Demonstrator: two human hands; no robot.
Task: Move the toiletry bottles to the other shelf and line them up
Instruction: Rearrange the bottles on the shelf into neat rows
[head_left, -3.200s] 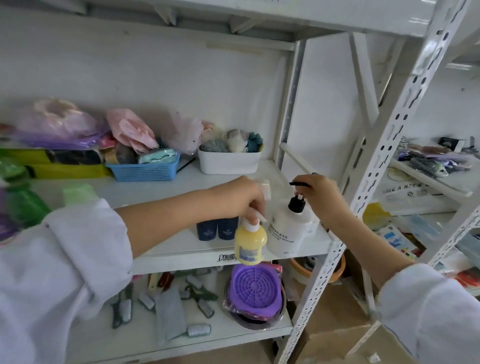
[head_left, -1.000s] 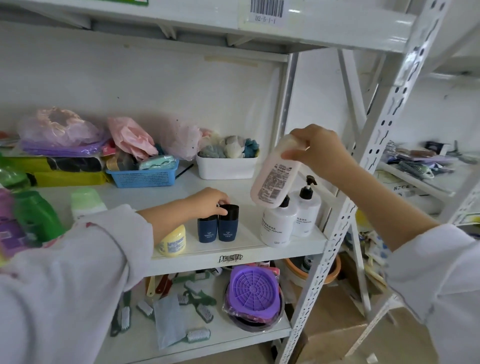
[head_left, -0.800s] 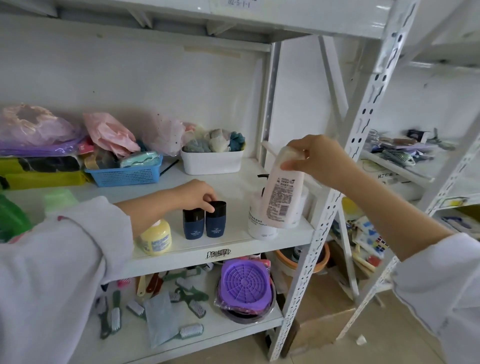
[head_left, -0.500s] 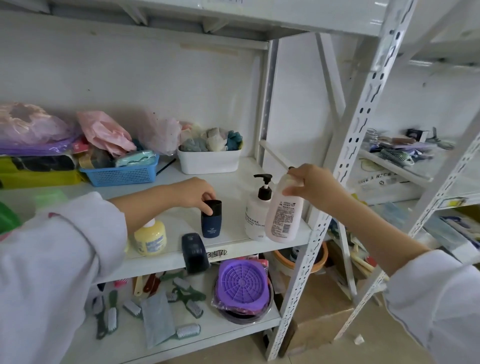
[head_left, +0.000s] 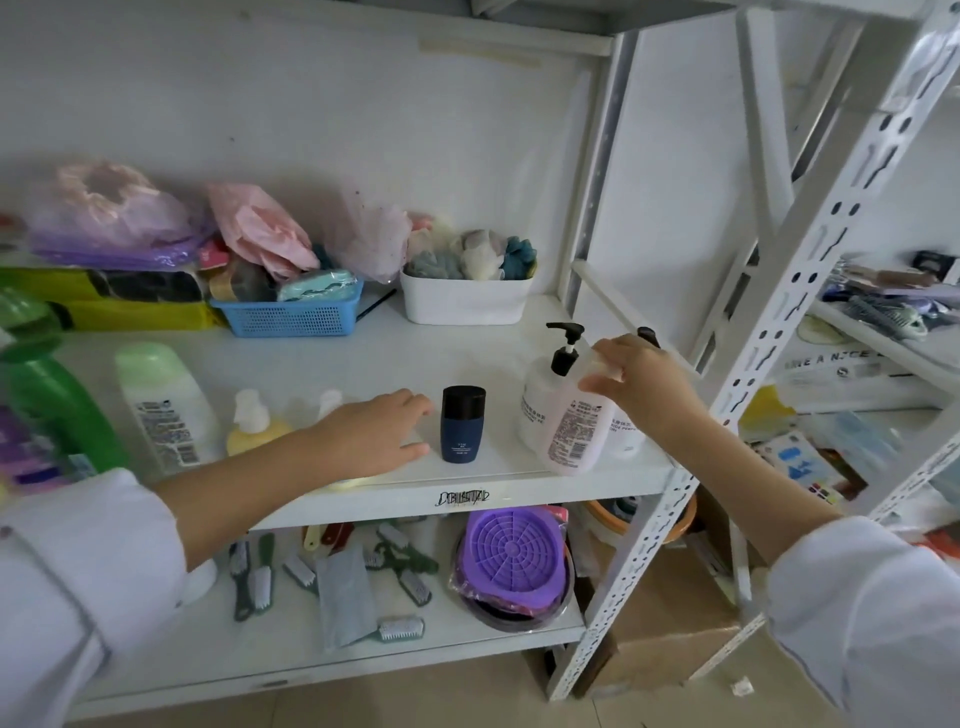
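On the white middle shelf (head_left: 519, 483) one dark blue bottle (head_left: 462, 423) with a black cap stands upright near the front edge. My left hand (head_left: 374, 436) lies just left of it, palm down, fingers apart, holding nothing. My right hand (head_left: 641, 382) grips the top of a pale pink labelled bottle (head_left: 574, 436), whose base is at the shelf's front right. A white pump bottle (head_left: 537, 408) stands right behind it, and another white bottle (head_left: 626, 431) is partly hidden by my right hand. A yellow bottle (head_left: 254, 431) and a white bottle with a green end (head_left: 166, 405) stand to the left.
A blue basket (head_left: 291, 314) and a white tub (head_left: 465, 301) of sponges sit at the shelf's back, with bagged items to their left. A green bottle (head_left: 47, 405) is far left. Brushes and a purple round mat (head_left: 511, 553) lie on the lower shelf. A perforated upright (head_left: 753, 364) frames the right side.
The second dark blue bottle, which tipped over at the shelf edge, is out of sight. My left hand let go of the standing one and lies flat. My right hand lowered the pink bottle.
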